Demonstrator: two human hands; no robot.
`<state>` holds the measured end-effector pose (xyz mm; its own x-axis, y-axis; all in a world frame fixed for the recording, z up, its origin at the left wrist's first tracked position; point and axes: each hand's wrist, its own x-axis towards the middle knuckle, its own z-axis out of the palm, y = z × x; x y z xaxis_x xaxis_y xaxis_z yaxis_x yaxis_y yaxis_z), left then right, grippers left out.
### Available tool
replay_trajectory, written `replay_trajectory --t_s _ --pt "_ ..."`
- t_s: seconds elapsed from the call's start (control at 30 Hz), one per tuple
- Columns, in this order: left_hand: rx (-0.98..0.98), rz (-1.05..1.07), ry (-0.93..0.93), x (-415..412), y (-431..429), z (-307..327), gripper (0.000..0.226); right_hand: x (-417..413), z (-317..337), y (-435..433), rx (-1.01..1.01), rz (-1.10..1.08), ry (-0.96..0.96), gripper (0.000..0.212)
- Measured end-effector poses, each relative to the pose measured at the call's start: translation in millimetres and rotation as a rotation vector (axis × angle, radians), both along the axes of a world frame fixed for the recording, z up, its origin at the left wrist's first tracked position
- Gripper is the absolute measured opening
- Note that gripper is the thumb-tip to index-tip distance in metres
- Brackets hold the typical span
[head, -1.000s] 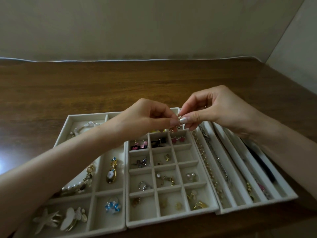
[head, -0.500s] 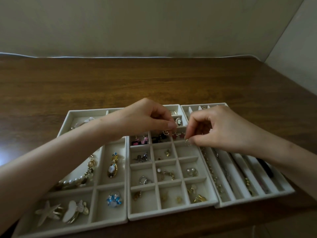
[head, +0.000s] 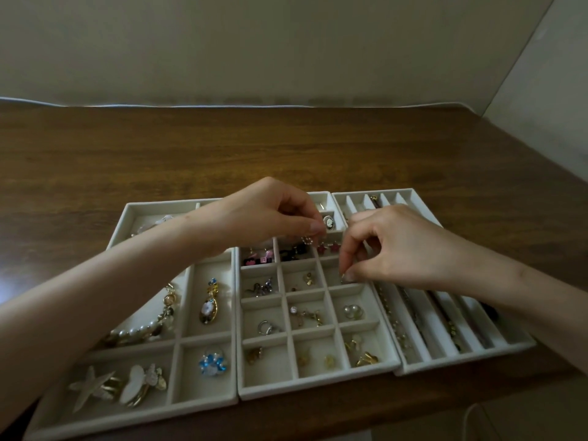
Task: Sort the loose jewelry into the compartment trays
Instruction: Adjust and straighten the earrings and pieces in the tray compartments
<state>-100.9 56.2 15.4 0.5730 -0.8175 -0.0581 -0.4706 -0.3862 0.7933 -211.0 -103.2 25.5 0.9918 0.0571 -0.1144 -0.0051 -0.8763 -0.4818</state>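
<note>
Brown wood-grain table (head: 191, 148), glossy at its left edge, running back to a plain beige wall (head: 254, 43); a second pale wall panel (head: 547, 90) angles in at right. Three off-white trays sit side by side at the near edge: left tray (head: 127, 211) with large cells, middle tray (head: 318, 388) with a small grid, right tray (head: 445, 368) with long slots holding chains (head: 393, 316). Left hand (head: 270, 214), fingers curled, thumb and forefinger pinching an earring (head: 307, 240) that hangs above the middle tray's far rows. Right hand (head: 397, 246), fingertips narrowed on a tiny piece (head: 343, 276), low in a right-column cell of that tray. Most cells hold jewellery.
</note>
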Motion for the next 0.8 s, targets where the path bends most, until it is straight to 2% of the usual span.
replay_trajectory --t_s 0.33,0.53,0.67,0.8 --pt "-0.015 0.004 -0.001 -0.4 1.0 2.9 0.009 3.0 -8.4 7.0 -0.19 0.014 -0.082 0.013" --pt "-0.028 -0.006 0.021 2.1 2.0 1.7 0.011 3.2 1.0 -3.5 -0.1 0.011 -0.106 0.009" --pt "-0.043 -0.028 0.029 3.2 2.6 1.7 0.016 3.1 6.1 -10.4 -0.122 0.068 -0.064 0.016" --pt "-0.052 -0.049 0.02 2.0 2.1 0.8 0.012 3.9 0.6 -6.8 -0.126 0.107 -0.01 0.01"
